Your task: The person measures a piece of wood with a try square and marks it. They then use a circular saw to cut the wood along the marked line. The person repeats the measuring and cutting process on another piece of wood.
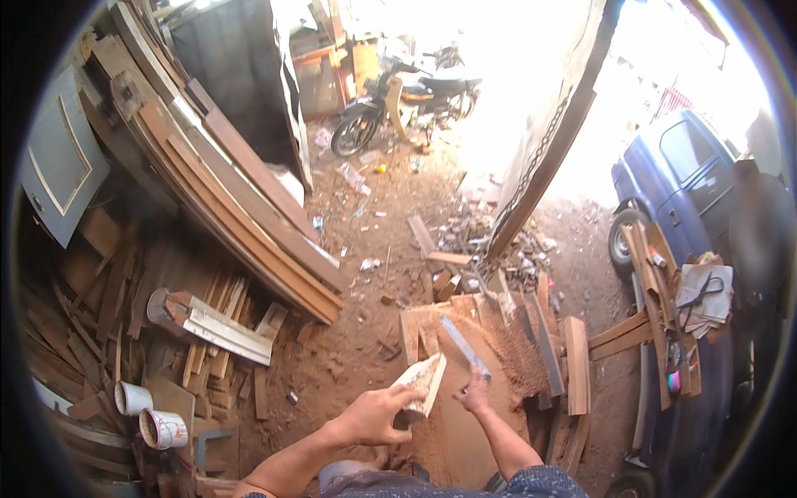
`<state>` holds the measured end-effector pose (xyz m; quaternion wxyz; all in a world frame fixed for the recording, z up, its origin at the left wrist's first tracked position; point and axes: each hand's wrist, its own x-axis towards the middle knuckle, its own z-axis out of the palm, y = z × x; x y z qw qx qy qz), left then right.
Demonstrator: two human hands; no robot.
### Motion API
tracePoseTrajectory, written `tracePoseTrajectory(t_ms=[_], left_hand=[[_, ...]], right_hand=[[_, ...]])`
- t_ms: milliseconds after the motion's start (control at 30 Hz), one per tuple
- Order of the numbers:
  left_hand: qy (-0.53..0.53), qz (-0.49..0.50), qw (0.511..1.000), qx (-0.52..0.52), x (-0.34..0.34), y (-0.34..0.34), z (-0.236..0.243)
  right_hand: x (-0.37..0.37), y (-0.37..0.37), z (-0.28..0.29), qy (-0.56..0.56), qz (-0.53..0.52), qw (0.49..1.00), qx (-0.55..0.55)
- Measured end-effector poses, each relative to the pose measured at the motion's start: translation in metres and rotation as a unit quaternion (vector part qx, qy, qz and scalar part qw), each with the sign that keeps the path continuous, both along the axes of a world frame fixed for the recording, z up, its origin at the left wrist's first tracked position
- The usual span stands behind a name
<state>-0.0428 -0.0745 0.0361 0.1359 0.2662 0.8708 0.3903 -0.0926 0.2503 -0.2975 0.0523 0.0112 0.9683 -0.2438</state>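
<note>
My left hand (383,411) grips a short pale wooden piece (426,373) with a rough top, held over a dusty brown work surface (457,440) at the bottom centre. To its right my right hand (476,397) is closed on the near end of a long, narrow grey metal strip (463,342), perhaps a blade or rule, which points away from me across the work surface. Sawdust (519,373) lies heaped along that surface's right side.
Leaning boards (207,183), a scrap-wood pile (220,340) and white buckets (162,427) stand left. Loose planks (577,361) lie right, beside a blue vehicle (668,183) with wood on top. A motorbike (403,104) stands beyond the littered dirt floor (365,232).
</note>
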Motion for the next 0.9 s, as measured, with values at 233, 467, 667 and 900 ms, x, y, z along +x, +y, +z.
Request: tracePoseTrajectory(t_ms=[233,467,667,900], left_hand=[[-0.001,-0.291,0.951,-0.106,-0.026,0.011,0.023],[0.268,0.189,0.932,0.152,-0.076,-0.048,0.012],[-0.017,0.334,0.941,0.062,-0.026,-0.09,-0.148],[-0.327,0.293,0.869,-0.228,0.199,-0.184,-0.338]], right_hand=[[-0.002,-0.038,0.096,0.0,0.309,0.94,-0.141],[0.078,-0.03,0.16,-0.094,0.147,0.977,-0.123],[0.152,-0.028,0.102,-0.091,-0.094,0.985,-0.108],[0.267,-0.044,0.015,-0.104,-0.117,0.982,-0.109]])
